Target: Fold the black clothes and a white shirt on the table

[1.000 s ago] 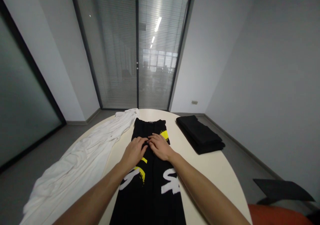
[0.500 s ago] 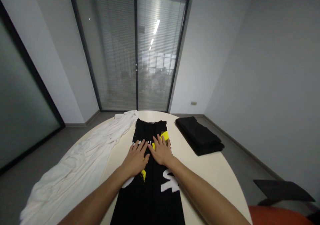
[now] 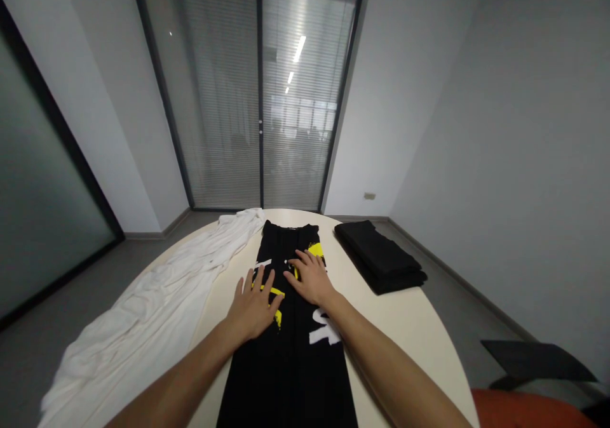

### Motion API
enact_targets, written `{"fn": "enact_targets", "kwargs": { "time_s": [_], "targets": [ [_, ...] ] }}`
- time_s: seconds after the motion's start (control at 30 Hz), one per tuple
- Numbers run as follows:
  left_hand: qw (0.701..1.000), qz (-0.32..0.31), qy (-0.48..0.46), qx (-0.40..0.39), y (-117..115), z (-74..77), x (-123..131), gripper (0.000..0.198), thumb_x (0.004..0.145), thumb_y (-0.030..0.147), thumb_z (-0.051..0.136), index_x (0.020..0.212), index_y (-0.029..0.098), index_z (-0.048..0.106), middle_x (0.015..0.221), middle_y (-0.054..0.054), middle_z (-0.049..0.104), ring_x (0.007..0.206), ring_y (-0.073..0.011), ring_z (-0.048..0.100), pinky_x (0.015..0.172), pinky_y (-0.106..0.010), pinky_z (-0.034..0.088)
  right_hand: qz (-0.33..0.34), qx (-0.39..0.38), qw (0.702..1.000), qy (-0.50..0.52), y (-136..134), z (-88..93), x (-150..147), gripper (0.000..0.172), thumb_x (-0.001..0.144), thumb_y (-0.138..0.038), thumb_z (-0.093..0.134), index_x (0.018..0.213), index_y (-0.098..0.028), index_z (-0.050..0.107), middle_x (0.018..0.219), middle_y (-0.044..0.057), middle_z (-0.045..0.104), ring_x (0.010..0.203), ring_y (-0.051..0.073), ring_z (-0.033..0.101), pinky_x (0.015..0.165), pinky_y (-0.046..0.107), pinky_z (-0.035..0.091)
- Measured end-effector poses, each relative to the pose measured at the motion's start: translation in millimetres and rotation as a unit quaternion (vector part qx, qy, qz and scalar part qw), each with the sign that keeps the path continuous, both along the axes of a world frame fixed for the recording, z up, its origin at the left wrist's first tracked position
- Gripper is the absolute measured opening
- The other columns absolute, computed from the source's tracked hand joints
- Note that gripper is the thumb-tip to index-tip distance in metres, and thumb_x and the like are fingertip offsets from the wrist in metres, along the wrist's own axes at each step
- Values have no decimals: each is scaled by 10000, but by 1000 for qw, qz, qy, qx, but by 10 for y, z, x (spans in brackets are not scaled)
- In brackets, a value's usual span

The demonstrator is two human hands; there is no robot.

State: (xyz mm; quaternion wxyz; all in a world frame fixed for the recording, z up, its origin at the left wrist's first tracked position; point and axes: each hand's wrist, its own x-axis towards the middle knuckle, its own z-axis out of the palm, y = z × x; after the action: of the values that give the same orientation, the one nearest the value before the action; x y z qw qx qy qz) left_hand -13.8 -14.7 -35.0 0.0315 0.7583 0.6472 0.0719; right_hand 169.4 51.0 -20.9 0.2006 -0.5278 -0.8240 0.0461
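a glass door (image 3: 219,129) stands at the far side, and down the middle of the pale table (image 3: 424,333) lie black trousers (image 3: 290,377), waistband (image 3: 291,228) at the far end, laid straight, apparently so both hands can work across them. here's the left hand (image 3: 252,310), open, fingers spread, over the left side; the right hand (image 3: 312,279) is open too, fingers loosely bent over the right. neither grips anything; how firmly they press, i can't tell. white cloth (image 3: 157,301) sits left, folded black cloth (image 3: 379,253) right, probably set aside to stay off the trousers. and the change: against half a second ago, the left hand is nearer and further left, widening the gap between the thumbs!
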Motion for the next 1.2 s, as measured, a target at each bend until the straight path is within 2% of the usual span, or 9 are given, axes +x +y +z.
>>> {"fn": "enact_targets", "kwargs": {
  "time_s": [0.1,0.2,0.27,0.37,0.5,0.6,0.77,1.03,1.2],
  "targets": [
    [999,-16,-5,42,-31,68,2,630,970,509,400,1496,164,409,1596,-179,309,1475,-403,229,1139,-591,229,29,24,999,24,1,8,-7,357,930,-483,565,1159,-240,693,1426,95,539,1364,286,406,1135,487,273],
    [993,-75,-16,94,-117,250,30,446,942,440,477,1261,160,611,1407,-168,545,1346,-350,437,1101,-507,318,58,37,995,69,39,-27,-24,229,907,-402,627,1007,-218,718,1336,93,594,1281,256,483,1100,437,334],
    [988,-126,-22,83,-184,392,59,293,914,422,529,1029,189,665,1130,-114,673,1122,-297,588,978,-429,424,64,32,992,102,70,-64,-33,180,898,-369,646,895,-201,713,1260,93,629,1212,236,532,1071,407,367],
    [985,-170,-21,24,-259,532,104,218,870,430,592,874,215,630,898,-51,694,887,-259,649,795,-371,475,61,9,988,138,107,-105,-41,195,893,-361,654,793,-199,696,1185,85,660,1155,230,566,1045,398,386],
    [989,-144,2,-20,-294,555,147,131,891,303,521,863,211,611,876,-58,714,806,-249,685,679,-326,456,55,-19,981,185,125,-94,-55,207,894,-369,647,777,-205,697,1157,79,670,1119,223,587,1021,386,396],
    [993,-112,10,-28,-296,553,164,165,901,228,449,846,206,603,836,-64,715,754,-240,695,641,-313,430,52,-23,975,214,124,-66,-64,207,884,-369,653,764,-204,693,1127,80,672,1095,219,595,1012,378,399],
    [992,-106,-69,3,-268,552,157,149,925,254,451,831,221,560,787,-16,686,716,-190,657,632,-281,387,26,-7,972,232,133,-52,-41,194,872,-332,657,736,-194,666,1066,78,669,1051,206,601,995,355,406],
    [966,-236,-98,-49,-256,520,80,84,895,282,544,940,238,600,780,24,670,706,-164,618,626,-265,367,22,17,989,146,89,-89,-28,90,879,-258,627,817,-192,622,1040,66,649,1059,209,564,980,343,409],
    [937,-331,-97,-56,-278,577,34,214,819,153,534,960,268,646,806,33,660,756,-153,606,684,-256,390,56,16,992,111,35,-28,-12,247,941,-366,556,1099,-179,589,1089,83,639,1064,213,564,981,349,419]
  ]
}}
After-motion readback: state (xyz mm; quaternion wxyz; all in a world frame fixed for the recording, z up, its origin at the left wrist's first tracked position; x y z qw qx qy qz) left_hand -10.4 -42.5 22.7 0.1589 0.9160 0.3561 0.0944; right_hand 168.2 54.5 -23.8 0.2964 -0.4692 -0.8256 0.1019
